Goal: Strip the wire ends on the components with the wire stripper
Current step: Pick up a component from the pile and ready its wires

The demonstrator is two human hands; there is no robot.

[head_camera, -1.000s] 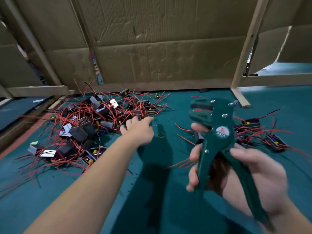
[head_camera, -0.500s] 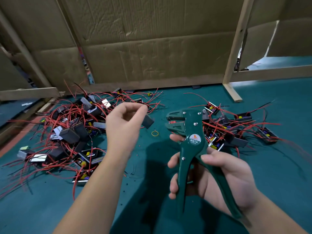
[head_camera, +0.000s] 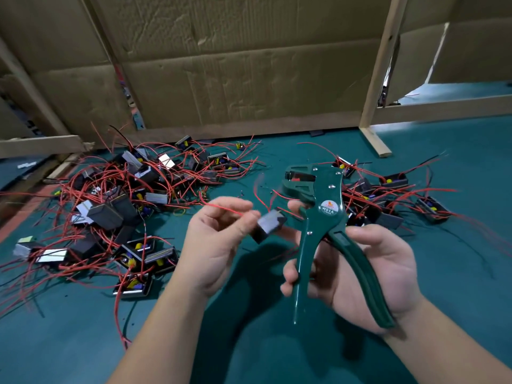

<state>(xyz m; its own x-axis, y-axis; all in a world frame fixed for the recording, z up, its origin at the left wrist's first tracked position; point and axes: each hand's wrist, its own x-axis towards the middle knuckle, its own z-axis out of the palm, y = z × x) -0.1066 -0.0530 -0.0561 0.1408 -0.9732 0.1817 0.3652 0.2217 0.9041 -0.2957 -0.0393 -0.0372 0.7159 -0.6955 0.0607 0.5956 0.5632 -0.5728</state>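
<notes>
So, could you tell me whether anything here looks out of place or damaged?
Nothing looks damaged. The left pile of components is a tangle of red wires, and the cardboard panel at the far right sits askew, leaving a bright gap. The wire stripper looks intact.

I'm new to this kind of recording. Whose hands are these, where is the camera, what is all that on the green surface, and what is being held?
There is no machine here, just a person working bare-handed. One camera worn on the head looks forward and down. The left hand pinches a small dark component with a red wire, slightly blurred. The right hand grips a green wire stripper, which has no wire in it. On the green table lie a large pile of similar red-wired components on the left and a smaller pile behind the stripper. Cardboard stands behind.
</notes>
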